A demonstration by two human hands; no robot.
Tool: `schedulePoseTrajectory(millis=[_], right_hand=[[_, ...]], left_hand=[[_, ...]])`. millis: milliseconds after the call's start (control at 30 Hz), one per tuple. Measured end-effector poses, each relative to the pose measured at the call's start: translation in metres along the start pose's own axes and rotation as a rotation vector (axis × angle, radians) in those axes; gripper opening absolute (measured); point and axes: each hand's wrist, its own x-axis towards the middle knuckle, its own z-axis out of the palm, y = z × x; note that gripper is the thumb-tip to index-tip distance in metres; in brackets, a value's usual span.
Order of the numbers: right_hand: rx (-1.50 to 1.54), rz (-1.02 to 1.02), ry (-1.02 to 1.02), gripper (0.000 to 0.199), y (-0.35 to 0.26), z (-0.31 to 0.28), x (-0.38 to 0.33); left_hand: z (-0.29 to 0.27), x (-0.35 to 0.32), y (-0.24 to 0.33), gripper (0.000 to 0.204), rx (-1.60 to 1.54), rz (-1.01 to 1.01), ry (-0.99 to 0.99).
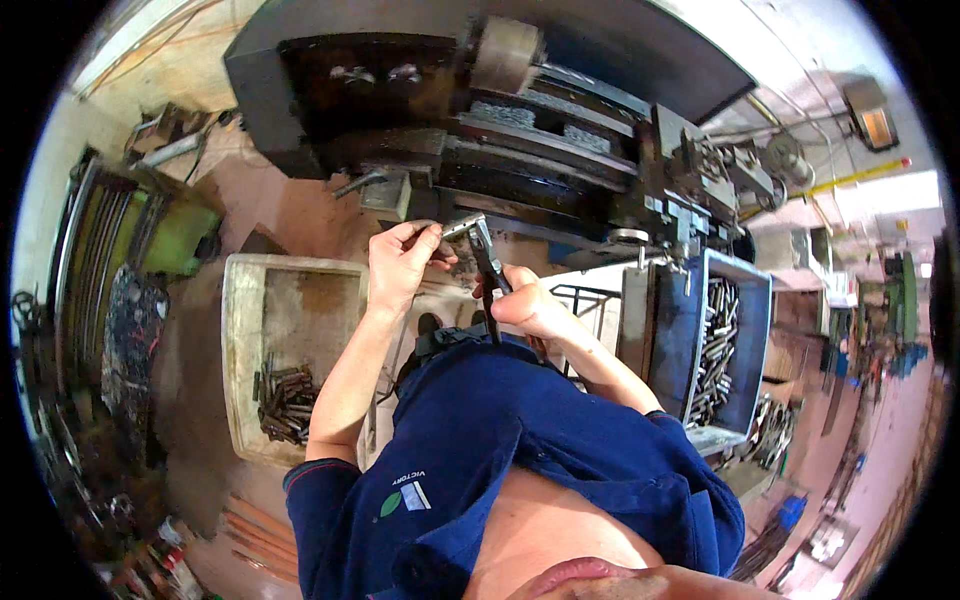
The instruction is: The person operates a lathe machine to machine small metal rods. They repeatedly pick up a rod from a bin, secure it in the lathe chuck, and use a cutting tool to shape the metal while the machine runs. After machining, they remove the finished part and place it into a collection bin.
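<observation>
My left hand [398, 262] pinches a short metal rod [460, 228] between thumb and fingers, in front of the lathe. Wrapped round the dark body of a caliper [487, 262] are the fingers of my right hand [527, 306]. The caliper's jaws point away from me and meet the right end of the rod. Its beam runs down toward my waist. Whether the jaws press on the rod or only touch it, I cannot tell.
A large dark lathe [540, 150] spans the far side. On the left stands a whitish bin [238, 350] with metal pieces [285, 400] in it. A blue bin [760, 350] on the right holds many metal rods [716, 350]. A green machine [175, 235] stands farther left.
</observation>
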Motion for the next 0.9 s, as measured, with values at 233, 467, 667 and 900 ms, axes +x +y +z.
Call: schedulePoseTrajectory(millis=[233, 467, 667, 900], right_hand=[[-0.082, 0.000, 0.177, 0.033, 0.008, -0.005, -0.014], [0.020, 0.097, 0.238, 0.042, 0.008, 0.002, -0.015], [-0.156, 0.150, 0.410, 0.038, -0.007, 0.015, -0.019], [0.027, 0.061, 0.487, 0.034, 0.043, 0.012, -0.008]], left_hand=[[0.025, 0.011, -0.014, 0.022, 0.054, -0.056, -0.105], [0.023, 0.025, -0.021, 0.020, 0.120, -0.081, -0.247], [0.024, 0.028, -0.029, 0.020, 0.043, -0.114, -0.263], [0.027, 0.039, -0.038, 0.022, -0.047, -0.154, -0.351]])
